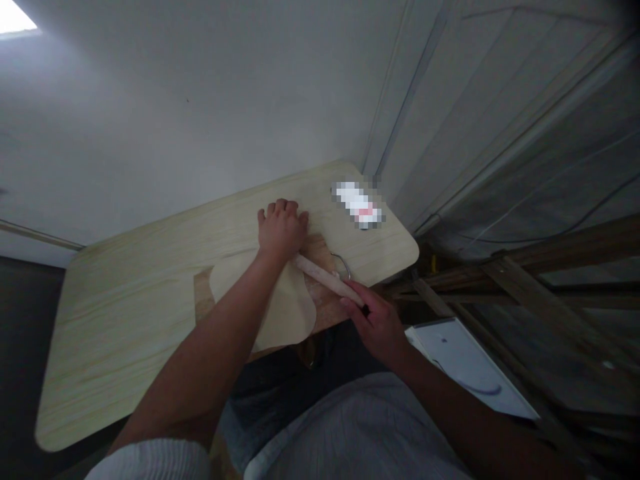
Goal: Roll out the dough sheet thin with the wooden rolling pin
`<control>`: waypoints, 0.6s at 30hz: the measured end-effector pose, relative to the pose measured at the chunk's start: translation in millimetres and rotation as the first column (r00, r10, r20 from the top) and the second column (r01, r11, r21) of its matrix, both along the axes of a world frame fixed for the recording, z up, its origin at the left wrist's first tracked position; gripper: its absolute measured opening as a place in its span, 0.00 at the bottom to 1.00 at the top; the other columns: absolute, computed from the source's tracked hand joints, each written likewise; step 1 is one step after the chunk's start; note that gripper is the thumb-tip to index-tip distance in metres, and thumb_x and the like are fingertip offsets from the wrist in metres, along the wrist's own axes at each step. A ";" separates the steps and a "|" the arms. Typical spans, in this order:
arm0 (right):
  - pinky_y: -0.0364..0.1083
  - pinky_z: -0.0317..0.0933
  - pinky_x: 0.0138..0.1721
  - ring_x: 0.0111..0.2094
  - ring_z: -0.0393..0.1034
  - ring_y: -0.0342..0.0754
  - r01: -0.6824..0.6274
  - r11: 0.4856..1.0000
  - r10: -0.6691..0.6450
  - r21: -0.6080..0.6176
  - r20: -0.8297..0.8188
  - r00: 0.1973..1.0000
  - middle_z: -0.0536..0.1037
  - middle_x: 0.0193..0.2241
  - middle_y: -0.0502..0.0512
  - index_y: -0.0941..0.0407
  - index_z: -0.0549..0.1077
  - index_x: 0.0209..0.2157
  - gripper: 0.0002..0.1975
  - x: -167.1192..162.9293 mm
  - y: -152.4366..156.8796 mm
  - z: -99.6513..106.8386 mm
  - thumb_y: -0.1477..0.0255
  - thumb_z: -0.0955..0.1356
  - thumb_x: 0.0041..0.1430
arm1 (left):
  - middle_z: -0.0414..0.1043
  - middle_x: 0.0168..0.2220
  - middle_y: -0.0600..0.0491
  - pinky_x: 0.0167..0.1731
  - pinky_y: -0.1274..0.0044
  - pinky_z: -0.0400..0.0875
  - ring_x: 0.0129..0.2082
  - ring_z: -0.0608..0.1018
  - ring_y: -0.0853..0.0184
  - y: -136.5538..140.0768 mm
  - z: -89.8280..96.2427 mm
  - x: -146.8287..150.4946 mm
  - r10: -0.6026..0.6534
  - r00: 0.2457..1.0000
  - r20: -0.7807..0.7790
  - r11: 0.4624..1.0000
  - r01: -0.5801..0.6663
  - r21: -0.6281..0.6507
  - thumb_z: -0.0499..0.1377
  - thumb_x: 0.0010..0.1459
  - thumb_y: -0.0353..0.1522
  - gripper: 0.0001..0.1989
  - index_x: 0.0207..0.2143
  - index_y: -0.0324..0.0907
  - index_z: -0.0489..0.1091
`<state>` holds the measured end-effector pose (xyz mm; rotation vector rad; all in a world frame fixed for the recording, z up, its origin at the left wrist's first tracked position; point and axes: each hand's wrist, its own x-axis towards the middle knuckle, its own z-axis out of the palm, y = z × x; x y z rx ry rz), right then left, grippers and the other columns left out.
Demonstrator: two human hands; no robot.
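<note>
- Right hand (376, 325) closed round the near end of a pale rolling pin (327, 277), thumb and fingers wrapped on it.
- Pin slants across the board; its far end reaches just beside the left wrist, over the dough's edge.
- Left hand (283, 230) palm down, past the dough's far side, fingers slightly apart; underside hidden, cannot tell whether it pinches anything.
- Dough sheet (287, 307), flat and rounded, lies on a brown wooden board (325, 305), partly under the left forearm.
- Board on a pale wood-grain table (125, 300); wire loop (346, 265) at its right end.
- Blurred-out white item (357, 205) near the table's far right corner.
</note>
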<state>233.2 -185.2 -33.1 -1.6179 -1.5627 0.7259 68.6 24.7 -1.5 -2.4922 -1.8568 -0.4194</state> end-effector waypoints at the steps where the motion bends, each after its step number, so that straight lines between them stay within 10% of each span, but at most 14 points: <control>1: 0.52 0.67 0.56 0.54 0.74 0.53 -0.005 1.000 0.005 0.006 0.016 1.000 0.78 0.54 0.58 0.52 0.71 0.59 0.21 -1.3 -2.3 -0.3 0.60 0.65 0.68 | 0.70 0.55 0.42 0.58 0.57 0.59 0.57 0.69 0.51 -3.3 0.1 -3.7 -0.004 1.000 0.005 1.000 0.004 -0.006 0.44 0.69 0.42 0.21 0.53 0.45 0.70; 18: 0.48 0.70 0.43 0.41 0.78 0.50 -0.034 0.998 0.038 -0.054 0.081 0.996 0.81 0.45 0.57 0.54 0.71 0.53 0.17 -25.4 -40.6 9.3 0.60 0.62 0.70 | 0.58 0.68 0.50 0.64 0.48 0.50 0.67 0.60 0.51 -54.7 1.8 -60.6 -0.082 0.996 -0.041 0.996 0.081 -0.037 0.39 0.71 0.46 0.27 0.65 0.54 0.60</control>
